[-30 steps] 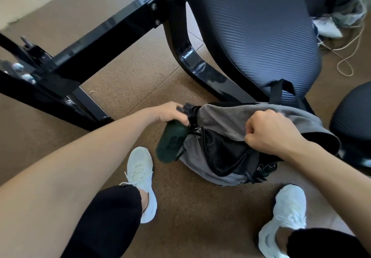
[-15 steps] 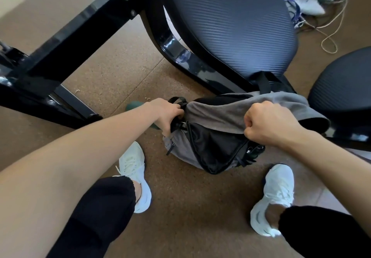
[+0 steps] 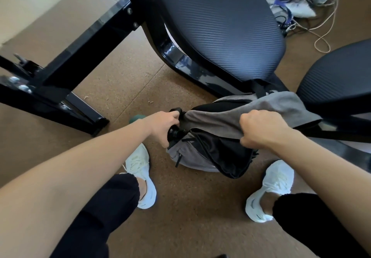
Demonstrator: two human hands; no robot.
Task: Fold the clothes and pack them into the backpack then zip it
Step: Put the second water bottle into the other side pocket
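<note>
Two hands: left hand (image 3: 162, 126), right hand (image 3: 259, 129). One backpack (image 3: 192, 157), grey with black panels. Two white sneakers: left sneaker (image 3: 140, 177), right sneaker (image 3: 269, 189). Two dark chair seats: near seat (image 3: 216, 27), second seat (image 3: 337, 81). One black table frame (image 3: 70, 67). One dark green object (image 3: 134, 119) behind the left wrist, mostly hidden; cannot tell what. One tangle of cables (image 3: 321, 37) top right, well apart from the bag.

Backpack lying on its side on the brown floor (image 3: 200, 217), ahead of and between the feet, just in front of the near seat. Main opening gaping, black lining visible. Far right corner of the bag covered from view by the second seat. Left sneaker near the bag's left end, right sneaker just beside its lower right edge. Table frame well apart on the left.

Open floor below the bag and between the legs, also left of the bag up to the frame's foot. Boxed in above and to the right by both seats and their black bases.

Fingers of left hand curled tight round a black part at the backpack's left end; strap or buckle, cannot tell. Right hand balled into a fist, knuckles up, bunching grey fabric (image 3: 216, 119) at the bag's top edge, fingertips hidden underneath. Flap or garment, cannot tell. Fabric stretched between the two hands, over the opening.
</note>
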